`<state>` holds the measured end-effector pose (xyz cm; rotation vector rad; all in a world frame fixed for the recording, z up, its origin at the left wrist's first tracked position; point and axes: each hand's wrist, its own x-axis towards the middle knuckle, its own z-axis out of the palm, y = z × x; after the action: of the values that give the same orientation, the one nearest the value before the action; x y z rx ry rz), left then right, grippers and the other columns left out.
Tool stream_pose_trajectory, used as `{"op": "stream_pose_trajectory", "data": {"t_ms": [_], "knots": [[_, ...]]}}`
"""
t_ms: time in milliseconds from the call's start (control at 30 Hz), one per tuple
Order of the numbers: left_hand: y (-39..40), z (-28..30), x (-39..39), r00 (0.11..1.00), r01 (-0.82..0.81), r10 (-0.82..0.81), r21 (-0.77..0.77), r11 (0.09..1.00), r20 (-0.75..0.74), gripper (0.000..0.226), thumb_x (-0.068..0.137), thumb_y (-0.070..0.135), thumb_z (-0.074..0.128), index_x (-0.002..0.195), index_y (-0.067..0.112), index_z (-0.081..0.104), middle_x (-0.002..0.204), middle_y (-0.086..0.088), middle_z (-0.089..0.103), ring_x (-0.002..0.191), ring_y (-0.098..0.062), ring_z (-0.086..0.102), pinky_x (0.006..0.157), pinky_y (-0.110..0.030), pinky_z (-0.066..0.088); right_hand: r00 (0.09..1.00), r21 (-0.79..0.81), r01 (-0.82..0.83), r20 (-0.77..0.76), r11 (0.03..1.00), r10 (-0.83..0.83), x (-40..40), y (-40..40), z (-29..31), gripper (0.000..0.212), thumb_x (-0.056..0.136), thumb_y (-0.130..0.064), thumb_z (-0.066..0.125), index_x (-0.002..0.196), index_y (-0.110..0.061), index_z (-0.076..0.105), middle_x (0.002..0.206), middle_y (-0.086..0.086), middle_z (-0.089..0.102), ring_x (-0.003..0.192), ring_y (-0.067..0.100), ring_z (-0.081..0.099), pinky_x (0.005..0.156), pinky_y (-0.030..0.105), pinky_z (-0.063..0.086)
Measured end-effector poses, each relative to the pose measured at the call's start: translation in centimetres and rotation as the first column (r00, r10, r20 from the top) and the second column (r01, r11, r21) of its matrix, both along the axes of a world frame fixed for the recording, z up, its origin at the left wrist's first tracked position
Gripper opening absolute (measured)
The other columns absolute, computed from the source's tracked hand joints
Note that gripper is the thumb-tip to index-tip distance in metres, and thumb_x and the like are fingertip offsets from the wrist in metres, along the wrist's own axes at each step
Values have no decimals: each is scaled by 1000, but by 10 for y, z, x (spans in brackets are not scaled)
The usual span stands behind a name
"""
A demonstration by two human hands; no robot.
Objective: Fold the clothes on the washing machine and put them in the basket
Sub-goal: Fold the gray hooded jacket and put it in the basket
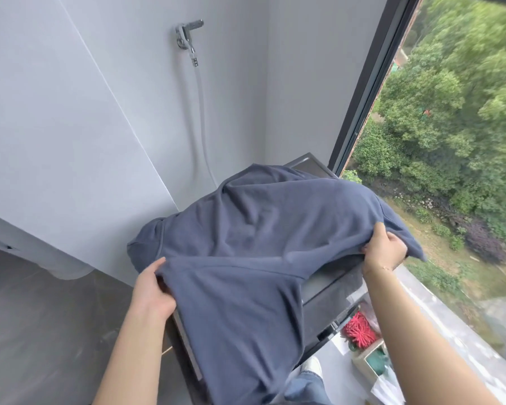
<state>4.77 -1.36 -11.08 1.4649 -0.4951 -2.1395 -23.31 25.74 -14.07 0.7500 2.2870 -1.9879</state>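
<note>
Head view: left hand [154, 290] and right hand [384, 248] each pinch shirt [246, 238] edges over washer [330, 290]. Risk: hanging front hem drags it floorward if either pinch slips.

This is a home laundry corner — a dark, glossy washing machine [327, 290] stands against pale grey wall panels [70, 127], below a chrome wall tap [187, 32] feeding a white hose [201, 112]. A tall black-framed window [368, 92] beside it looks down on green trees [450, 112] — an upper-floor flat, with grey floor tiles [41, 331] underfoot.
</note>
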Motion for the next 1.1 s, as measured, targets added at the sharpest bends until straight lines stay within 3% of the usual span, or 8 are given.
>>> {"op": "stream_pose_trajectory", "data": {"t_ms": [167,300,433,533,600,667,833,1100], "knots": [[-32,-12,-44,992,46,-41,33,998,-121,29,102,27,42,109,4,57,109,-9,60,104,-22,59,100,-32,43,971,-147,-142,169,979,166,-31,-39,1,19,93,-24,50,91,-8,58,86,7,60,79,23,63,71,38,56],[-26,-26,-35,936,309,-251,-239,920,245,32,102,10,40,131,2,50,125,-11,56,119,-23,53,102,-33,41,962,71,-248,137,966,237,3,-46,-17,28,85,-28,46,67,-9,54,70,3,54,83,36,62,79,47,53],[-26,-43,13,667,636,-98,-496,591,739,29,87,-4,55,111,9,64,115,-10,63,101,-25,62,88,-30,45,868,19,-472,184,881,461,80,-50,-34,19,90,-25,53,79,-14,64,77,0,65,66,18,61,57,30,49],[-32,-56,25,516,764,2,-462,451,856,45,78,6,73,121,7,59,120,-14,55,107,-30,55,94,-39,43,704,275,-710,231,648,672,118,-56,-39,28,91,-41,57,77,-19,68,75,-11,68,75,8,61,72,33,47],[-35,-60,23,399,811,93,-399,429,912,37,80,20,76,113,10,65,118,-15,56,111,-38,48,92,-46,40,637,359,-760,248,541,730,127,-65,-38,34,91,-44,59,70,-16,59,66,-8,60,69,12,55,65,33,41],[-38,-62,24,412,809,96,-413,420,906,21,88,24,68,99,7,66,105,-16,60,104,-39,50,83,-44,39,622,415,-762,259,496,739,133,-74,-36,38,90,-39,60,67,-12,48,62,-3,53,65,19,50,58,28,37],[-37,-53,39,660,737,-139,-599,315,739,10,97,21,54,99,11,56,89,0,63,83,-23,56,69,-31,36,661,392,-739,260,548,704,137,-71,-46,28,96,-25,53,82,-1,56,72,8,61,76,30,56,60,35,35],[-65,-59,86,306,938,-241,-249,241,921,15,95,23,54,83,13,56,79,-6,59,81,-27,55,66,-36,40,711,213,-698,324,684,624,166,-57,-39,25,89,-25,62,70,-9,57,64,2,47,65,19,43,59,33,31]]}}
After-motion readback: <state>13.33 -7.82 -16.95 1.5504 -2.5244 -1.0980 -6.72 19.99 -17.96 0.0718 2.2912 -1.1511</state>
